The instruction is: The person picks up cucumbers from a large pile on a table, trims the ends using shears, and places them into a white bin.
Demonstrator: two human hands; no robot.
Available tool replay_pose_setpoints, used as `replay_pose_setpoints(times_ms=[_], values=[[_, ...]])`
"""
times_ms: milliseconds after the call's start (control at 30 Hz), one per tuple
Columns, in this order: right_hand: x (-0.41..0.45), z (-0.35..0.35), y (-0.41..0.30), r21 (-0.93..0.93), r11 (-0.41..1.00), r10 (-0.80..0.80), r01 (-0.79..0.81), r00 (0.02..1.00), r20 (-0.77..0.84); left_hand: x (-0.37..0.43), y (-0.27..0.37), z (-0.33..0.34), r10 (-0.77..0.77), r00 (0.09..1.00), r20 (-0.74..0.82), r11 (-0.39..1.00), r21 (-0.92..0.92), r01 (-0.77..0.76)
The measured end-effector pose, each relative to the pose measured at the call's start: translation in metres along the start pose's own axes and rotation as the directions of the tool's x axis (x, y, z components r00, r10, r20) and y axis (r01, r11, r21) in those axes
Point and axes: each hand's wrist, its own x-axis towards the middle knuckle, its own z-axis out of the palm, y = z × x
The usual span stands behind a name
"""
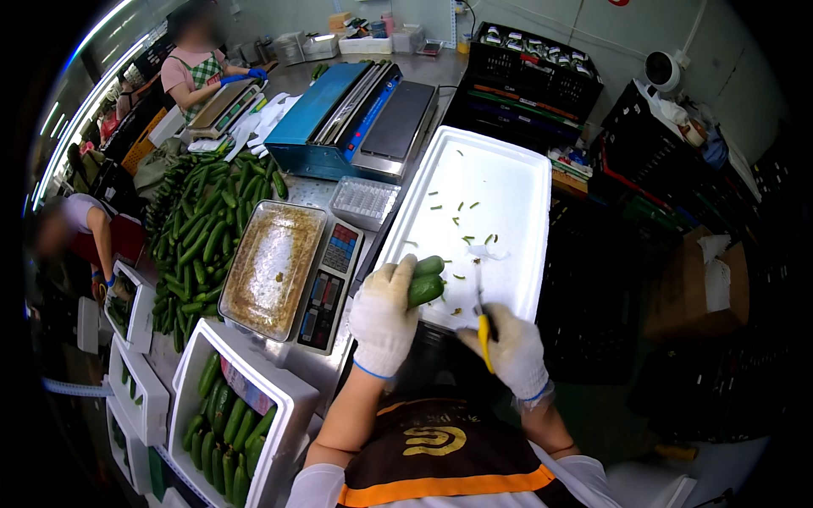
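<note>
My left hand [384, 317], in a white knitted glove, grips two green cucumbers [425, 289] over the near left edge of a white foam tray [495, 171]. To its right, my right hand [508, 349], gloved too, is shut on yellow-handled scissors [484, 340]; their blades point away over the tray and look blurred. Small green stem pieces [460, 206] and a scrap of clear film [490, 252] lie in the tray. The fingertips of my left hand are partly hidden behind the cucumbers.
Left of the tray stand a digital scale [273, 270], a blue wrapping machine [317, 120] and a cucumber heap [203, 235]. A foam box of cucumbers [298, 394] is at lower left. Black crates [533, 82] stand behind. Two people [197, 70] work at left.
</note>
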Motion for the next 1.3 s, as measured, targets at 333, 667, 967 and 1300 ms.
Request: replay_pose_setpoints(times_ms=[333,667,967,1300], values=[[0.047,0.015,-0.025,0.658,0.745,0.049,0.105,0.976,-0.211,-0.013,0.009,-0.004,-0.072,0.967,0.245,0.845,-0.5,0.19],[0.06,0.033,-0.032,0.456,0.88,0.033,0.132,0.941,-0.337,0.0,-0.007,-0.072,0.144,0.941,0.305,0.97,0.146,-0.195],[0.057,0.05,-0.064,0.571,0.821,0.101,0.021,0.978,-0.182,0.062,-0.204,-0.197,-0.631,0.773,0.066,0.184,-0.955,0.231],[0.038,0.058,-0.055,0.171,0.979,0.159,-0.112,0.943,-0.293,0.115,-0.499,-0.151,-0.923,0.326,0.203,-0.287,-0.928,-0.236]])
